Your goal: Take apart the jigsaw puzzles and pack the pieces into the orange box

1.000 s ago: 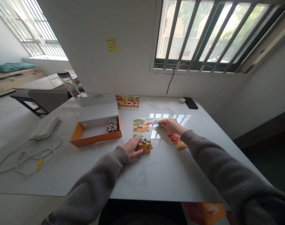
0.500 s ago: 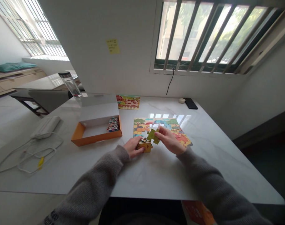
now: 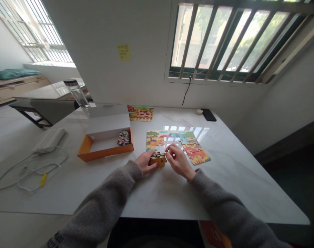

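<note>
Pressing down on a stack of wooden jigsaw pieces (image 3: pixel 158 159), the left hand (image 3: pixel 145 163) sits on the tabletop (image 3: pixel 224 165) with its fingers curled over the stack's near side, clamped against it. The stack lies just below the lower left part of a half-built jigsaw puzzle (image 3: pixel 157 137), its long axis running left to right across the view. The right hand (image 3: pixel 179 161) is just beside the stack, its fingers (image 3: pixel 169 148) drawn together in a pinch at the puzzle's lower edge; whether they hold a small piece is hidden. The puzzle's long axis also runs left to right, with a section stepping down toward the lower right, and gaps remain along its lower middle. Compared with half a second ago, the green piece held up in the right hand no longer shows, and that hand sits lower and closer to the left hand. An orange box (image 3: pixel 105 155) to the left holds more pieces (image 3: pixel 124 137) standing in a cluster against its right wall. Beyond it, a finished puzzle board (image 3: pixel 140 113) lies near the far edge of the tabletop, and a black phone (image 3: pixel 209 115) lies at the far right corner.
</note>
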### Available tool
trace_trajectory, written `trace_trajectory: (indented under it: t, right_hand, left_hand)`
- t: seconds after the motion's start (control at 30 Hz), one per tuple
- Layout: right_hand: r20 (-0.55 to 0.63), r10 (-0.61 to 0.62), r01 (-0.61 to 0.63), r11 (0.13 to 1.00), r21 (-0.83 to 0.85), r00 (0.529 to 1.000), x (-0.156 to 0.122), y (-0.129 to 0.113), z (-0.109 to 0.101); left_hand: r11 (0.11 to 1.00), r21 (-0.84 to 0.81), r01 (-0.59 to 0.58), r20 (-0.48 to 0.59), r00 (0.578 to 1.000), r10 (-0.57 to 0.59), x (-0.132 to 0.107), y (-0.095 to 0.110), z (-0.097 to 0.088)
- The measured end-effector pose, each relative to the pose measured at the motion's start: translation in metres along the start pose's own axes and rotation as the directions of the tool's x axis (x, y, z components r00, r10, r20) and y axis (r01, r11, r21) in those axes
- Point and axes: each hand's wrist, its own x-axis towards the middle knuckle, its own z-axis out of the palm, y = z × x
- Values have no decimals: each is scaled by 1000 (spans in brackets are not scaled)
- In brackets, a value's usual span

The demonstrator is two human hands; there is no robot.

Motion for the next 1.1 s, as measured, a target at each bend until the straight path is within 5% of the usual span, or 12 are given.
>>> trace_trajectory:
  t: [0.37,0.73,0.93,1.1]
  right_hand:
    - [72,149,-154,985,74,986,-3,0,-3]
    - [198,-39,43,999,-14,979,-18,-9,7]
    - [106,-14,45,955,-292,994,33,50,-46]
    - [190,50,83,772,-630,981,85,102,-61]
  left_hand:
    - [1000,17,7,50,999,-8,-4,2,-4]
    - [1000,-12,-29,4,1000,29,-2,-3,3]
    - [995,-90,-47,-36,998,44,-4,4,-3]
    - [993,-115,-17,-7,1000,16,-3,7,-3]
